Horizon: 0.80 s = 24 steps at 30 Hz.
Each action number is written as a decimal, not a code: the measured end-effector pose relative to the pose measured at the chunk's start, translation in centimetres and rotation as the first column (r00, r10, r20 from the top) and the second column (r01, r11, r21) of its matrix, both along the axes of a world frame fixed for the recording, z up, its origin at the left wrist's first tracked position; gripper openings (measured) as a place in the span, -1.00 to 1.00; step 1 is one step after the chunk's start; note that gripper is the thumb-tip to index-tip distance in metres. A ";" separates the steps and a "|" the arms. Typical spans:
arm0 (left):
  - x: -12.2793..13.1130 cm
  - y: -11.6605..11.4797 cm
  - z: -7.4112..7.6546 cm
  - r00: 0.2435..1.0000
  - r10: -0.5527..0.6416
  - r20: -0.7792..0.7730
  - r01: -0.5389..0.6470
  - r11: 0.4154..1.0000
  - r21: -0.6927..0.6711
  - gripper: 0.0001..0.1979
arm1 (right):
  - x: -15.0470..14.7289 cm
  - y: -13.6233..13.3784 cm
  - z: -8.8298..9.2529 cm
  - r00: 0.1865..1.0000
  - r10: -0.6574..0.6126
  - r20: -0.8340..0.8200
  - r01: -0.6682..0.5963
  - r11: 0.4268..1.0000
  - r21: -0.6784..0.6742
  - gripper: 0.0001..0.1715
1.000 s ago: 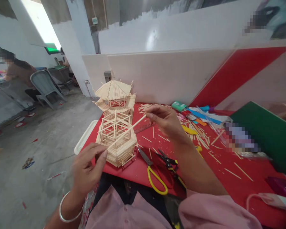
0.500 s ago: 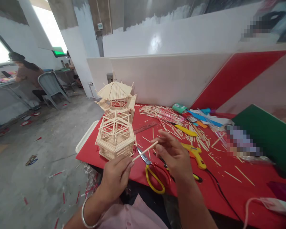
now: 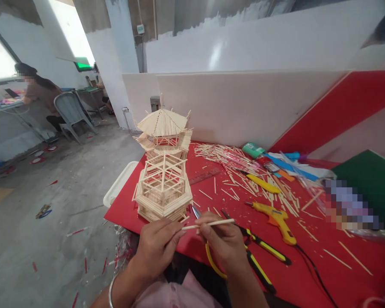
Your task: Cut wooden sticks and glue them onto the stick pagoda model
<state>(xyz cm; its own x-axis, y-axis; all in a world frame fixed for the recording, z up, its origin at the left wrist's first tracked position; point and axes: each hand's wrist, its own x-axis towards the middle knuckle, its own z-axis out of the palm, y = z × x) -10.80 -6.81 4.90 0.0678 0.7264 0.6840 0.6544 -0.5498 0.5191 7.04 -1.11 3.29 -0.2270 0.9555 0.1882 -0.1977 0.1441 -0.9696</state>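
Near the table's front edge, my left hand (image 3: 158, 244) pinches one end of a thin wooden stick (image 3: 223, 222). My right hand (image 3: 223, 239) is closed on the same stick further along, its free end jutting out to the right. Just beyond my hands stands a pagoda model (image 3: 163, 188) built of such sticks, with an open lattice section in front and a roofed tower behind. Scissors (image 3: 211, 261) lie beneath my right hand, mostly covered by it. Pliers (image 3: 266, 248) with black and yellow handles rest to the right of that hand.
A yellow glue gun (image 3: 277, 218) with a black cord lies on the red table (image 3: 200, 205). Behind it are a yellow utility knife (image 3: 263, 183), a pile of loose sticks (image 3: 211, 152) and a green bottle (image 3: 253, 149). Another person (image 3: 43, 94) sits far left by a grey chair (image 3: 72, 111).
My right hand has come down and left, its fingers closing on the stick. The stick has turned from slanting upward to nearly level. The view has shifted, so the pliers show more fully.
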 end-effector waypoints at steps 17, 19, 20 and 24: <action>-4.9 -1.9 0.8 0.910 0.322 0.260 -0.314 0.947 -0.072 -0.93 | -2.3 0.9 1.0 0.963 0.020 -0.267 -0.043 0.996 -0.080 -0.82; -5.1 -1.9 0.8 0.899 0.289 0.329 -0.272 0.957 -0.097 -0.89 | -2.4 0.8 0.9 0.963 0.079 -0.256 -0.088 0.996 -0.022 -0.81; -5.3 -1.8 0.7 0.893 0.278 0.354 -0.258 0.961 -0.103 -0.86 | -2.4 0.8 0.8 0.965 0.098 -0.243 -0.101 0.995 0.002 -0.79; -5.5 -1.6 0.5 0.880 0.267 0.393 -0.254 0.963 -0.086 -0.80 | -2.2 0.7 0.3 0.968 0.138 -0.211 -0.136 0.990 0.026 -0.77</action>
